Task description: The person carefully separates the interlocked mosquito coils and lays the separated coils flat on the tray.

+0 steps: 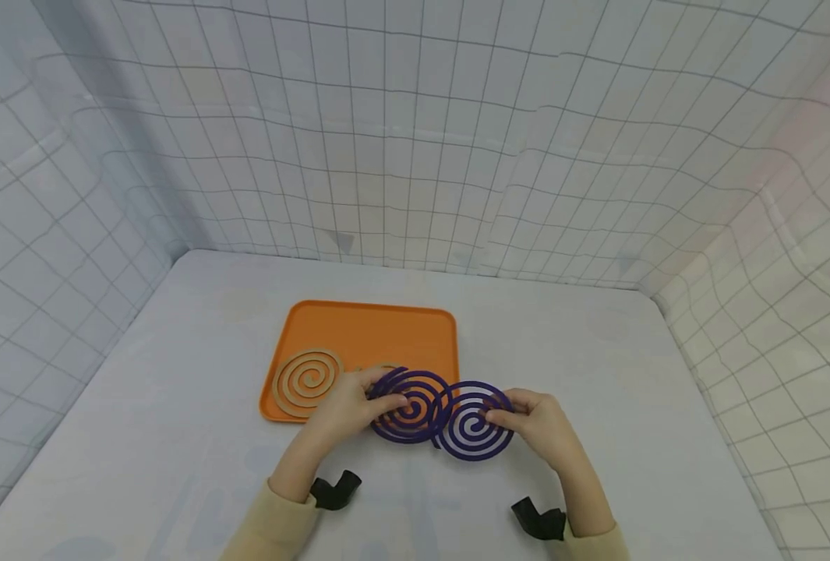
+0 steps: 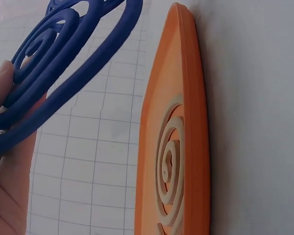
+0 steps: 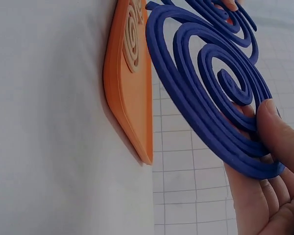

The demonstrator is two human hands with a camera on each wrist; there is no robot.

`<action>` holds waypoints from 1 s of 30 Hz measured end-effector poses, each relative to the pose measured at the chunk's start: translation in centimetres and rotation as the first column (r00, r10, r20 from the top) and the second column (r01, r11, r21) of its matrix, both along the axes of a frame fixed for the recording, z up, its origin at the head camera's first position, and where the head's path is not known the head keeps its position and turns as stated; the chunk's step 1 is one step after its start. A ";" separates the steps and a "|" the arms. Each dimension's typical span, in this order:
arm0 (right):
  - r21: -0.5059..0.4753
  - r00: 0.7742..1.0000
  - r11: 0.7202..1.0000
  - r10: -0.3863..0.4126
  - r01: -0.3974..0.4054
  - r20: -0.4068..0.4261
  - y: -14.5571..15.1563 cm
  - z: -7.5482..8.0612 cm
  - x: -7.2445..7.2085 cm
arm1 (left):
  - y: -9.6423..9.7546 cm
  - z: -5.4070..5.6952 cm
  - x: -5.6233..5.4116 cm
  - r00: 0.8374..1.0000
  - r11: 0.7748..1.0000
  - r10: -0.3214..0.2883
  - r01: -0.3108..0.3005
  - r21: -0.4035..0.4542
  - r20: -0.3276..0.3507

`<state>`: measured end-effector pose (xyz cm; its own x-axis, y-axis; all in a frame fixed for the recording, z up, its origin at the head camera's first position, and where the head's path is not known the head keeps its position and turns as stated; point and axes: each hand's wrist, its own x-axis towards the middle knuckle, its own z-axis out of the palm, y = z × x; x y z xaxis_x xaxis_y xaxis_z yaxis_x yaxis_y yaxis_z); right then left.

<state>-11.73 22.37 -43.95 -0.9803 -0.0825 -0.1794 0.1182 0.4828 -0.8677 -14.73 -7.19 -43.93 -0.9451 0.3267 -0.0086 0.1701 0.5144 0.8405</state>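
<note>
Two dark blue mosquito coils are held up over the table and the front of an orange tray (image 1: 379, 327), their outer rings overlapping. My left hand (image 1: 344, 405) pinches the left coil (image 1: 409, 441), with the thumb on its face and fingers behind. The right coil (image 3: 201, 127) is gripped at its outer side by my right hand (image 1: 541, 428), the thumb over the rings near the middle. Inside the tray lies a beige coil (image 1: 312, 379). Another beige coil (image 1: 386, 366) is mostly hidden behind the left hand and blue coil.
The tray sits on a white table (image 1: 583, 358), left of its middle. A white gridded sheet (image 1: 415, 156) rises behind and on both sides. Black curved pieces stick out at the left wrist (image 1: 336, 491) and right wrist (image 1: 539, 520).
</note>
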 end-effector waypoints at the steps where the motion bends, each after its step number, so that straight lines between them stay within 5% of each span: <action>1: -0.013 1.000 1.000 -0.013 0.013 0.006 0.0 0.0 0.0 | 0.0 -0.1 0.0 1.000 1.000 0.016 -0.017 0.017 0.016; 10: -0.244 0.993 0.963 -0.102 0.115 0.063 -0.2 -0.3 -0.6 | -0.5 -0.6 -0.2 0.983 0.970 0.110 -0.139 0.200 0.148; 15: -0.414 0.975 0.883 -0.202 0.222 0.090 -0.4 -0.7 -1.1 | -0.7 -0.9 -0.5 0.957 0.926 0.211 -0.261 0.274 0.198; 18: -0.536 0.958 0.797 -0.267 0.280 0.104 -0.9 -1.1 -1.3 | -0.3 -1.0 -0.5 0.937 0.887 0.259 -0.328 0.325 0.236; 21: -0.640 0.947 0.706 -0.298 0.303 0.120 -1.4 -1.4 -1.4 | 0.3 -1.1 -0.5 0.918 0.828 0.290 -0.382 0.411 0.269; 24: -0.703 0.944 0.641 -0.296 0.309 0.145 -1.8 -1.4 -1.4 | 0.8 -1.2 -0.4 0.903 0.736 0.278 -0.419 0.532 0.327; 30: -0.758 0.931 0.550 -0.293 0.350 0.218 -2.5 -1.7 -1.5 | 0.9 -1.2 -0.4 0.862 0.547 0.228 -0.498 0.673 0.452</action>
